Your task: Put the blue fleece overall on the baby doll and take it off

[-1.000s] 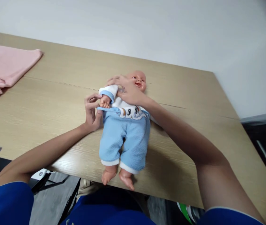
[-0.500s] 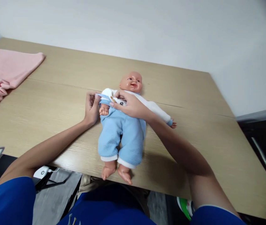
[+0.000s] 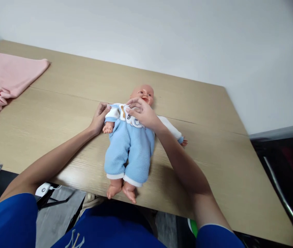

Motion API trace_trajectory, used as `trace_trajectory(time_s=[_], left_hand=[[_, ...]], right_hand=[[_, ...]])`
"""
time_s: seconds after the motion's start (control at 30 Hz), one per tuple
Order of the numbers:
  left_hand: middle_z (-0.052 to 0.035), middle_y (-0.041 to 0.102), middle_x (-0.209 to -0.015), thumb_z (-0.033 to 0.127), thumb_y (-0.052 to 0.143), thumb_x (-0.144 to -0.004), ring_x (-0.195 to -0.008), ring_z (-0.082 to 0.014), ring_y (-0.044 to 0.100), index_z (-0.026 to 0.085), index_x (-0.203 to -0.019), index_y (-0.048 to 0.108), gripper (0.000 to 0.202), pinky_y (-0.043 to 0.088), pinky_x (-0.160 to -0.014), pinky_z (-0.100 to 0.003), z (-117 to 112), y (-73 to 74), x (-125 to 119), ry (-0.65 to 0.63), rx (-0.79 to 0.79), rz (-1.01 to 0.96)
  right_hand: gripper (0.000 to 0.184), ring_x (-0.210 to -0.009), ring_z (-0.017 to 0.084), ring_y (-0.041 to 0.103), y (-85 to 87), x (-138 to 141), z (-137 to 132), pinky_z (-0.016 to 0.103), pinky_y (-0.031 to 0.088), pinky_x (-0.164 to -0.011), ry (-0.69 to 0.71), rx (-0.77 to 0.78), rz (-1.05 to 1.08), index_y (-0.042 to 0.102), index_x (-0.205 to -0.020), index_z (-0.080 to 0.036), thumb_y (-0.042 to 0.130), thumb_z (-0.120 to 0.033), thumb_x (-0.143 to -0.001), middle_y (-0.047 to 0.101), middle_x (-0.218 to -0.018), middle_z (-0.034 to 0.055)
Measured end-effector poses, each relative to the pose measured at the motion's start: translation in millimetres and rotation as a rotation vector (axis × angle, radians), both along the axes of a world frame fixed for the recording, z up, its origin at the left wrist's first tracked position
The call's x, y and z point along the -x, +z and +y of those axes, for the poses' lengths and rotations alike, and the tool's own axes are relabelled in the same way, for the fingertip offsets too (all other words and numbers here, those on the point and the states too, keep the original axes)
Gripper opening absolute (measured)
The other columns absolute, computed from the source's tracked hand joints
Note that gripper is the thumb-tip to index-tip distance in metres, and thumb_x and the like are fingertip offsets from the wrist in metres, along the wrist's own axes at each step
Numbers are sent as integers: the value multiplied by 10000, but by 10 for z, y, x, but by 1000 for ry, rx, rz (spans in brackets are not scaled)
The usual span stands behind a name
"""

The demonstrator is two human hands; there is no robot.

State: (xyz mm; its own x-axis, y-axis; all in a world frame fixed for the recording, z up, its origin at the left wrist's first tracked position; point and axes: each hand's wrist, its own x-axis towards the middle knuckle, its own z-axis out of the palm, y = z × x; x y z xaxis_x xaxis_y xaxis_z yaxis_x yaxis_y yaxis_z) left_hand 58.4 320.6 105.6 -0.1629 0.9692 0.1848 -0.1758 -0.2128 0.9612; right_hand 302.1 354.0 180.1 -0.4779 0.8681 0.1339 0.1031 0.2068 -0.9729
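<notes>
A baby doll (image 3: 146, 93) lies on its back, feet toward me, in a fleece outfit (image 3: 129, 148) with light blue legs and a white top bearing an embroidered face. My left hand (image 3: 100, 117) is beside the doll's bent arm, its fingers closed on the white sleeve (image 3: 113, 113) near the shoulder. The blue cuff sits at the doll's wrist, with the small hand (image 3: 108, 127) sticking out. Over the chest, just below the chin, is my right hand (image 3: 143, 113), thumb and fingers apart, partly covering the embroidery. The doll's other arm stretches out to the right.
A pink cloth (image 3: 12, 74) lies crumpled at the table's left end. The wooden table (image 3: 66, 117) meets a pale wall (image 3: 146, 38) at the back. Below its front edge are a white device (image 3: 43, 189) with a cable and a green item (image 3: 193, 227).
My left hand has shifted from the blue cuff up to the upper sleeve. The cuff has dropped toward the doll's wrist. My right hand has lifted off the sleeve to the chest.
</notes>
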Motion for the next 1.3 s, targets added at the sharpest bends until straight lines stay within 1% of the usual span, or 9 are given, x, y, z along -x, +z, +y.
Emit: trace_trajectory(time_s=[0.13,0.3,0.47,0.6,0.77,0.97,1.13,1.2,1.3], left_hand=[[5,733,-991,688,1042,-798,-827,-161,673,267,-1064,613,658,562,-732,-277,91,52,31,-77,129,-144],[36,666,-855,557,1036,-805,-730,-145,649,253,-965,606,551,568,-675,-273,314,121,20,-210,234,-183],[24,674,-833,563,1024,-824,-683,-167,653,251,-956,625,524,561,-630,-314,423,107,-51,-344,329,-164],[23,689,-841,610,1050,-800,-691,-160,635,243,-964,666,557,540,-637,-303,411,51,-60,-348,360,-179],[-3,737,-910,530,1102,-695,-771,-166,668,207,-950,749,542,556,-730,-307,430,46,-19,-399,415,-142],[-85,787,-1148,607,931,-953,-1034,-245,724,209,-1118,811,447,583,-924,-370,430,168,51,-454,152,111],[-46,714,-1094,539,1039,-878,-968,-213,685,232,-1132,693,527,561,-854,-326,410,207,139,-399,40,345],[-46,725,-1053,529,1018,-899,-948,-218,687,223,-1117,705,489,554,-843,-329,408,213,177,-452,57,421],[-112,808,-1193,529,967,-937,-1097,-282,754,207,-1223,784,468,598,-973,-393,415,232,226,-543,79,450]], right_hand=[[350,-986,209,712,5,-35,23,379,622,-933,-14,-154,-123,714,-1180,-250,845,-465,-938,772,-1202,66],[274,-935,204,635,-73,-4,99,344,579,-863,14,-85,-40,701,-1098,-256,804,-446,-930,641,-980,4],[228,-923,212,636,-78,-49,91,347,580,-834,2,-73,-39,691,-1116,-272,726,-474,-1017,654,-1018,20],[156,-930,235,621,34,-120,-31,377,590,-853,-111,-233,-187,728,-1145,-269,654,-391,-1081,598,-1000,30],[157,-964,280,668,257,-244,-182,446,612,-952,-210,-333,-405,737,-1154,-277,594,-280,-1091,628,-1003,58],[134,-964,313,715,343,-418,-239,436,563,-868,-285,-430,-661,738,-1164,-280,638,-295,-1076,733,-1076,91],[226,-989,359,750,274,-448,-256,424,520,-785,-333,-431,-818,733,-1154,-245,702,-464,-1109,805,-1198,160],[251,-937,355,752,261,-451,-240,413,491,-758,-327,-416,-866,732,-1115,-246,692,-494,-1123,829,-1127,157],[272,-858,341,739,263,-478,-180,406,451,-739,-329,-380,-919,743,-1065,-255,666,-506,-1138,842,-989,144]])
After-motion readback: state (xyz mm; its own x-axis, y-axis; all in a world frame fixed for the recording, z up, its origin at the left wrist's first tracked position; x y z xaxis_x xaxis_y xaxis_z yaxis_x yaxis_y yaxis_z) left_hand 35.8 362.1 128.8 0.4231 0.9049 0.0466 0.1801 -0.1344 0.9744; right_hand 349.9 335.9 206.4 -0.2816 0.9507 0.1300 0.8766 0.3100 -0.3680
